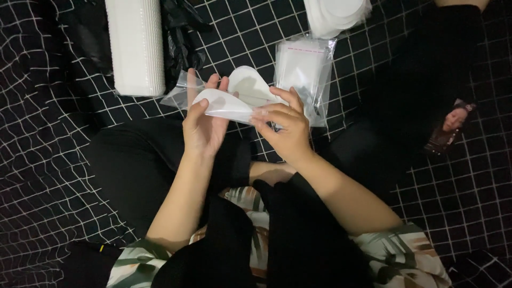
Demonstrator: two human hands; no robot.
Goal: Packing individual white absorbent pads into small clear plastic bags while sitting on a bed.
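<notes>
Pad [224, 104] being slid into clear sleeve [181, 90]: left hand [202, 125] cupping both, right hand [280, 125] pinching pad edge; next needs steady push.

A single head-worn camera looks steeply down from close above onto the person's lap, both forearms and the black grid-patterned sheet [64, 160] spread below; there is no second view.

Black grid cloth, white pieces

Under the hands [240, 125], a black cloth [48, 133] with thin white grid lines; white curved pieces [234, 98] between them, clear bags [305, 72] just beyond, a white stack [136, 45] farther out, possibly ribbed; leaf-patterned garment [405, 250] nearer.
</notes>
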